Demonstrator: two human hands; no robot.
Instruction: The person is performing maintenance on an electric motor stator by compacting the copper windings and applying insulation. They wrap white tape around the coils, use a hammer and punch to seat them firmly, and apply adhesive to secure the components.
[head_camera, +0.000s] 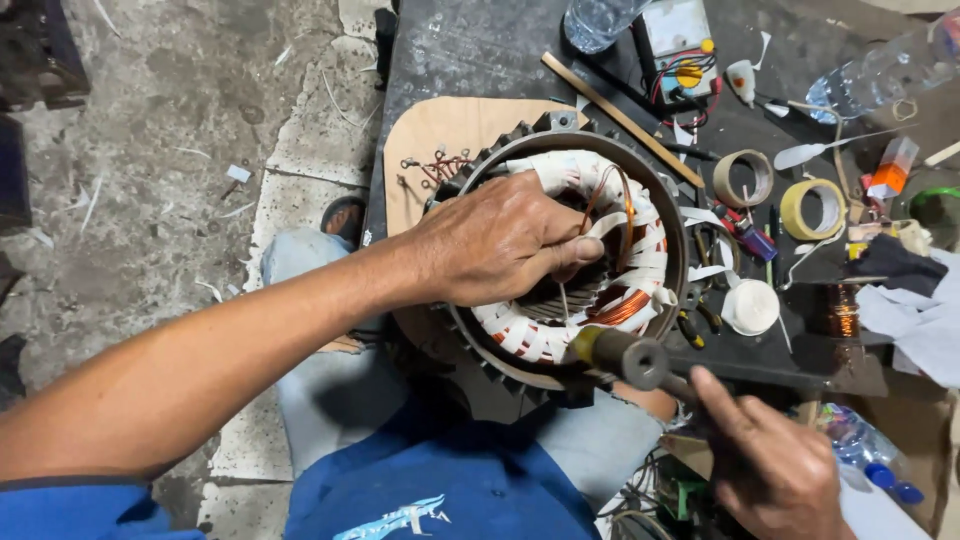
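- Stator: a round grey metal motor stator (672, 215) with copper coils bound in white tape (560, 175) sits on the dark workbench, directly under the left hand and just ahead of the right hand.
- Left hand (495, 245) lies over the near-left side of the windings, its fingers pinched on a loose loop of bare copper wire (612, 190) that arches up from the bore. Pulling hard there could, I judge, kink the wire or scrape its enamel against the steel teeth.
- Right hand (770, 465) is closed around the grey handle of a mallet-like tool, whose cylindrical head (625, 355) hangs at the stator's near rim, close to the left hand's thumb. A stroke that lands off line might crush a taped coil or catch the left fingers.
- Thin sliver sticking up (563, 300) under the left fingers could snap or slip if the tool hits it askew.
- Two rolls of tan tape (742, 178), a white tape roll (750, 306) and pliers lie beyond the right hand; a wide swing could knock them off the bench.
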